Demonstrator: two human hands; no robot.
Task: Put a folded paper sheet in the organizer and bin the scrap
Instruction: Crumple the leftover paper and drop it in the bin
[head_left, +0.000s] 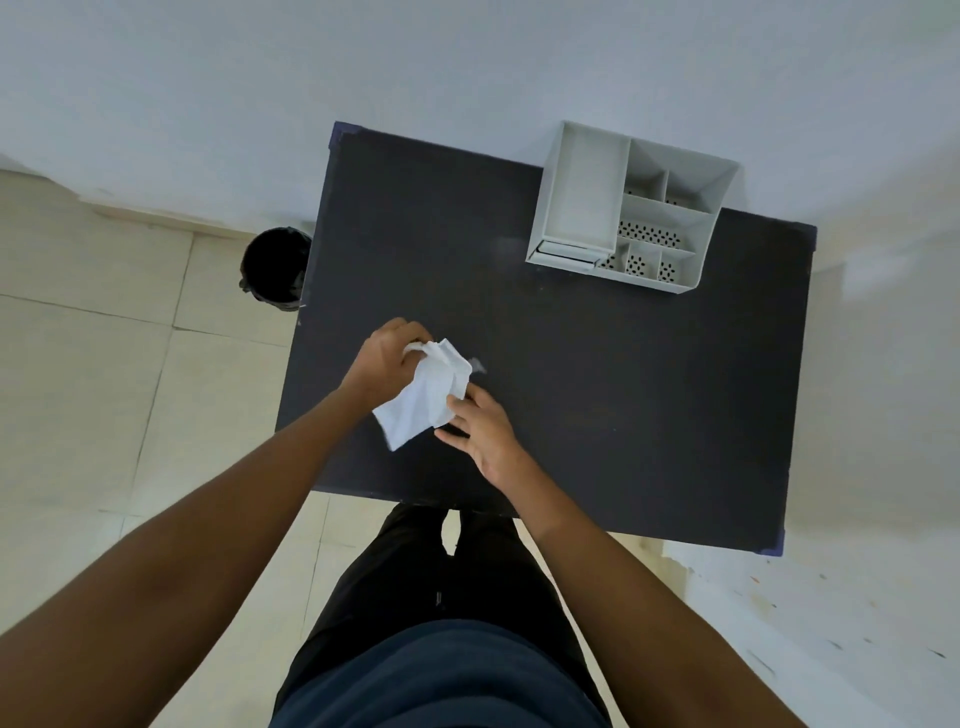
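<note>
Grip: your left hand (387, 358) clutches the far end of the paper sheet (423, 400) | your right hand (485, 436) touches its right edge, pinch unclear | sheet spans between both hands

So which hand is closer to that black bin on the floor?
Left. The left hand grips the paper at the end towards the bin; the right hand touches the paper's opposite side, farther away.
</note>
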